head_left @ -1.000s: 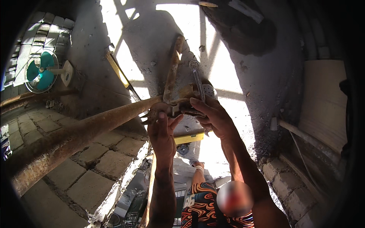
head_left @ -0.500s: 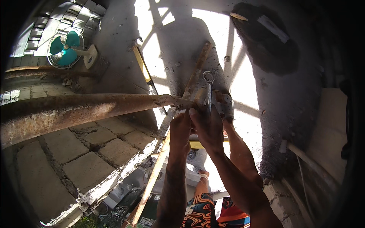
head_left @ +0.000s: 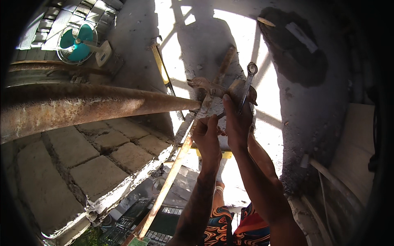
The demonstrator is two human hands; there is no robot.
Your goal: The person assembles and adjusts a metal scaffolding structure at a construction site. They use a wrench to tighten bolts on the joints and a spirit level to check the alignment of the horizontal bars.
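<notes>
Sunlit grey floor point(head_left: 303, 127) spreads beyond the hands, with blockwork point(head_left: 90, 176) filling the side from seven to nine o'clock. The thick rusty pipe point(head_left: 90, 107) comes in from nine o'clock, its long axis running nearly level toward three, and its narrow-looking end lies just past the left hand point(head_left: 208, 133), at about eleven o'clock from it; the left is the nearer hand to that end, apart from it. A slim pole point(head_left: 170, 178) slants from seven toward one o'clock, close by the same hand. The right hand point(head_left: 238, 127) is beside the left, at roughly two o'clock from it. A rusty clamp point(head_left: 202, 83) spreads sideways at twelve o'clock from the left hand and eleven from the right, its far part passing behind the right hand's fingers, so whether they bear it I cannot tell. That right hand is closed around a wrench point(head_left: 247, 85), whose long axis points between twelve and one, ring end outward. The left fingers are drawn in toward the thumb; whether they grip the small dark piece point(head_left: 221, 115) at their tips cannot be told.
</notes>
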